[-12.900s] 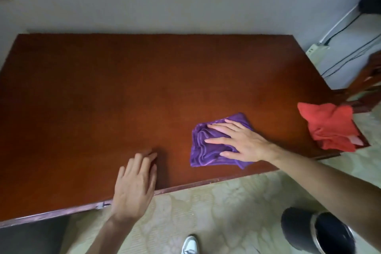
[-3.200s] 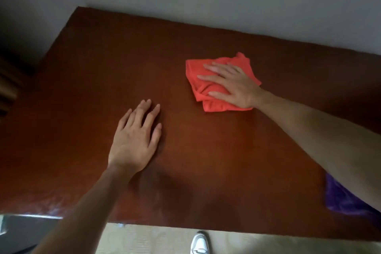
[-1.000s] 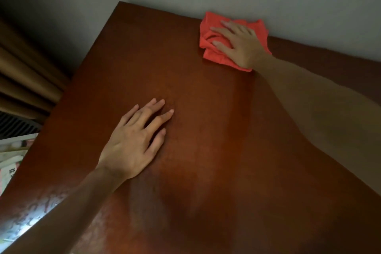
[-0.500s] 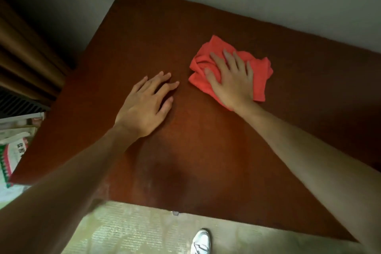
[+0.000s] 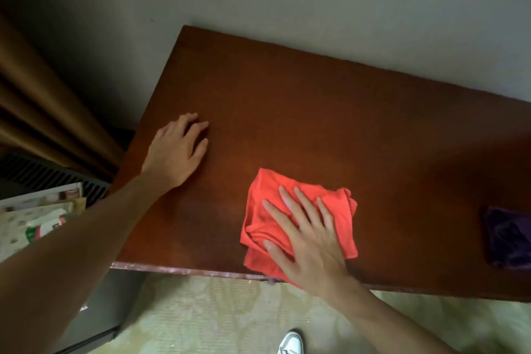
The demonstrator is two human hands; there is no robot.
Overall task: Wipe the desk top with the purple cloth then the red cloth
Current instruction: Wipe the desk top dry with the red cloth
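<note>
The red cloth (image 5: 298,221) has slid back to the table's (image 5: 316,112) near edge under the flat, spread right hand (image 5: 309,241), left hand (image 5: 176,149) splayed on bare wood, purple cloth (image 5: 508,238) well right

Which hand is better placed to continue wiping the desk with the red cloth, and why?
Probably the right hand: it lies flat on the red cloth near the desk front edge. The left hand rests on bare wood, apart from the cloth.

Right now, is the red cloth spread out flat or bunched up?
Bunched and loosely folded. The red cloth shows creases and layered edges under the flat right hand, near the desk front edge.
</note>
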